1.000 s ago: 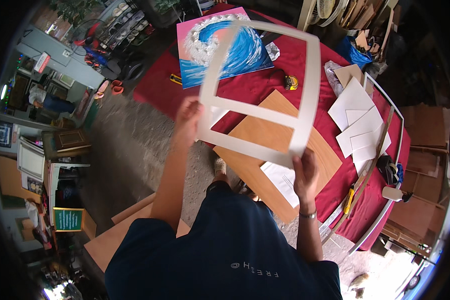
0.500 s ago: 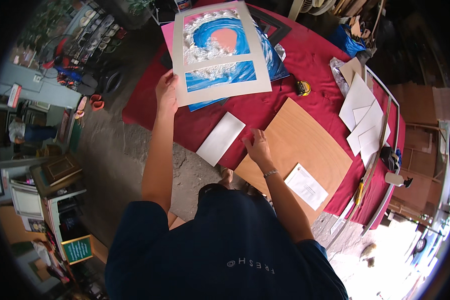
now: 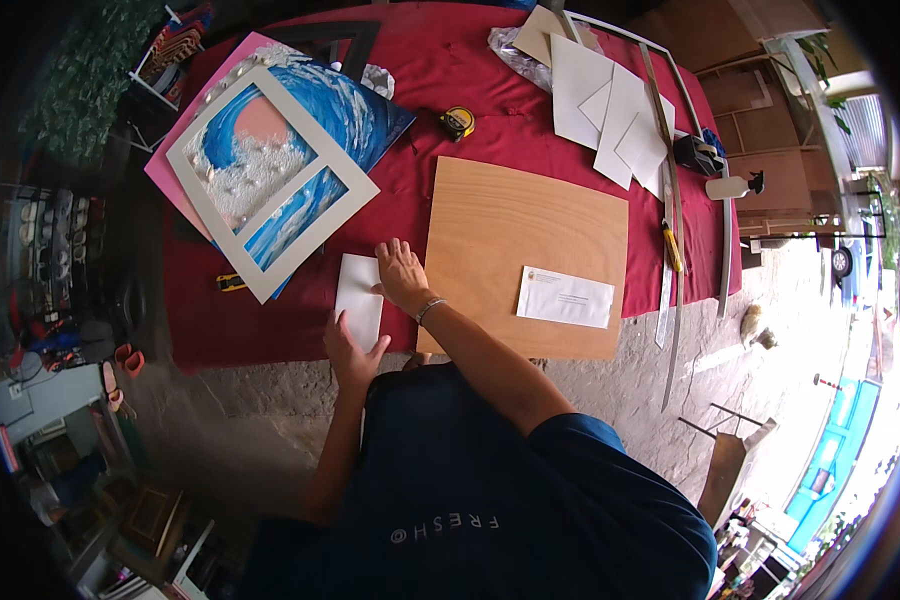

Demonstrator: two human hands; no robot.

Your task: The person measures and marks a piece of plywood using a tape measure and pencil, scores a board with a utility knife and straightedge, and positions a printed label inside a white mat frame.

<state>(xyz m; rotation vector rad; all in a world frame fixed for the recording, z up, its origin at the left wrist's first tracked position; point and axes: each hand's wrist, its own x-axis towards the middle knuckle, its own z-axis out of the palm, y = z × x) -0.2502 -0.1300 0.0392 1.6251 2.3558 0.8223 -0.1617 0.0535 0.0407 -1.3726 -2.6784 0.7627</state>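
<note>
Mat [image 3: 281,197] lowered onto painting [image 3: 370,120]; left hand [image 3: 352,358], right hand [image 3: 404,280] at white card [image 3: 358,295], grips unclear; board [image 3: 530,230] alongside.

The right forearm [image 3: 488,360] slants leftward, the right grip [image 3: 404,278] outstretched palm-down ahead of the loosely curved left grip [image 3: 354,356].

A plain white card [image 3: 360,285], narrow and rectangular, lies on the red cloth [image 3: 405,212], one short end close to the near edge. The left hand [image 3: 353,352] is at its near end, the right hand [image 3: 402,277] at its right side. It sits between a pale window mat [image 3: 282,201] and a wooden board [image 3: 520,230].
</note>
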